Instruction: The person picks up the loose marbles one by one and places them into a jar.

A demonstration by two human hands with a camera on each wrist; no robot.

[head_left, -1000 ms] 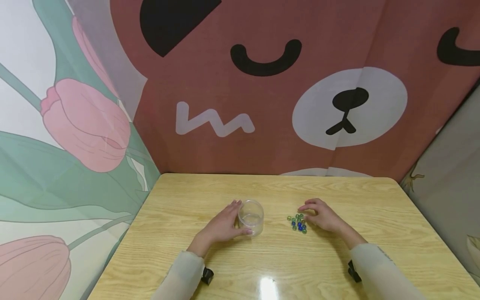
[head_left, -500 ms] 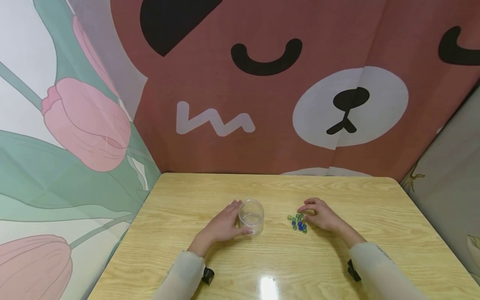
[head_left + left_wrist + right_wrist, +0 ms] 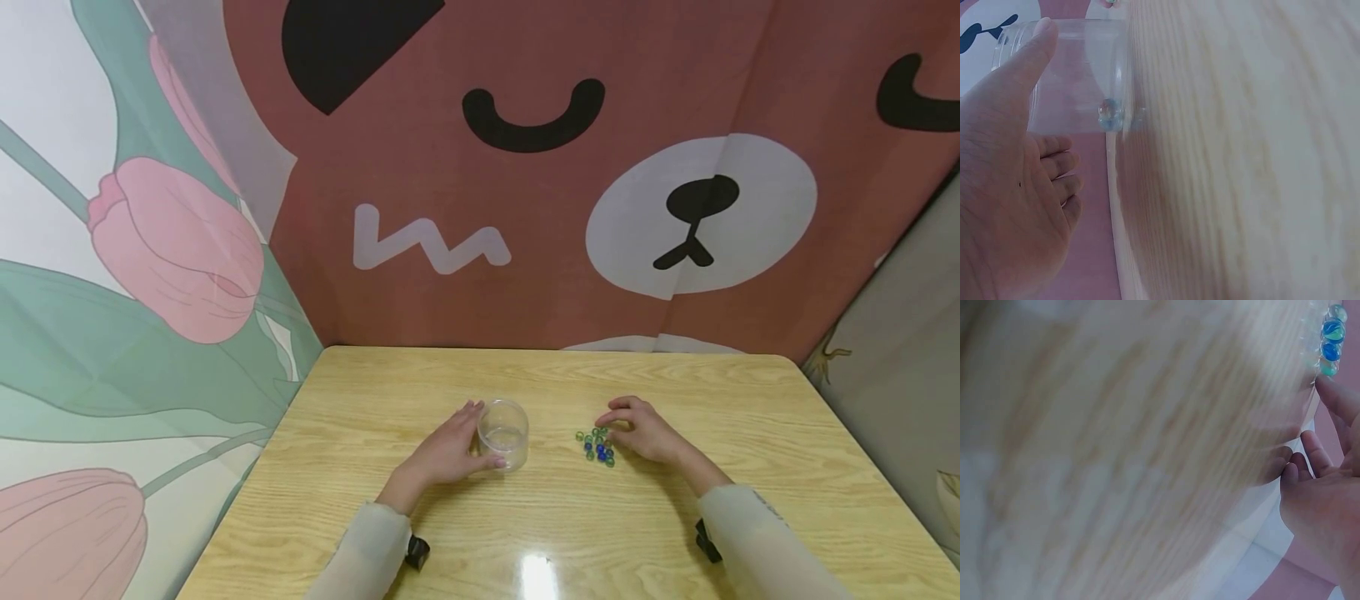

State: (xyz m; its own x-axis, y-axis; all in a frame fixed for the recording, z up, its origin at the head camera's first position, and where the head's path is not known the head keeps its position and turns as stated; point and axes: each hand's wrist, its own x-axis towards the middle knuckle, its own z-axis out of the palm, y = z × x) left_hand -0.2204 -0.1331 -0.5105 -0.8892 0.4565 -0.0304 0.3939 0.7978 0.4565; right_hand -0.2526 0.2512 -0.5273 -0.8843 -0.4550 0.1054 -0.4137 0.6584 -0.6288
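A clear round plastic jar (image 3: 513, 451) stands on the table left of a group of green and blue glass marbles (image 3: 602, 455). My left hand (image 3: 444, 448) holds the jar from its left side, thumb across the near wall and fingers behind. In the left wrist view, a marble-like round shape (image 3: 1109, 114) shows through the jar (image 3: 1079, 69) near its base. My right hand (image 3: 648, 433) rests at the right edge of the marbles, fingers loosely bent and apart. In the right wrist view, one fingertip is right at the lowest marble (image 3: 1329, 366); its other fingers touch the tabletop.
The light wooden table (image 3: 450, 533) runs back to a wall hanging (image 3: 420, 308) printed with a brown bear face. At the left, a tulip-print cloth (image 3: 180, 250) borders the table. Dark wrist camera mounts (image 3: 417, 552) sit under both sleeves.
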